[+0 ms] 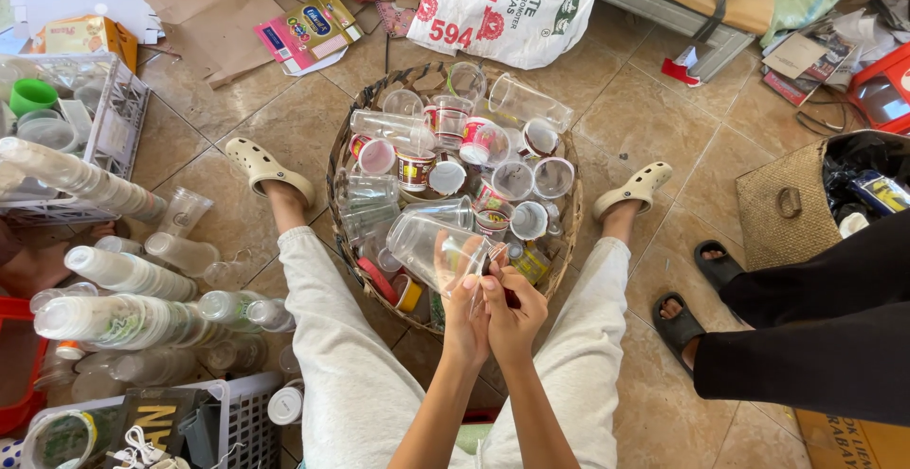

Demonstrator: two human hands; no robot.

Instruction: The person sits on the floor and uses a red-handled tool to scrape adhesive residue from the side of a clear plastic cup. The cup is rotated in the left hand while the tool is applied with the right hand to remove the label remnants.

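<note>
A clear plastic cup [428,247] lies on its side in my left hand [463,315], mouth toward the upper left. My right hand [513,306] presses against the left one and pinches at the cup's base end near a dark bit. Both hands hover over the near rim of a round woven basket [336,173] set between my legs. The basket is filled with several clear cups and small tubs with red and white labels.
Stacks of nested clear cups [114,275] lie on the tiled floor at left beside white plastic crates [118,118]. Another person's dark-clothed legs in black sandals [678,329] stand at right next to a woven bag [789,206]. Cardboard and a printed sack [517,0] lie beyond.
</note>
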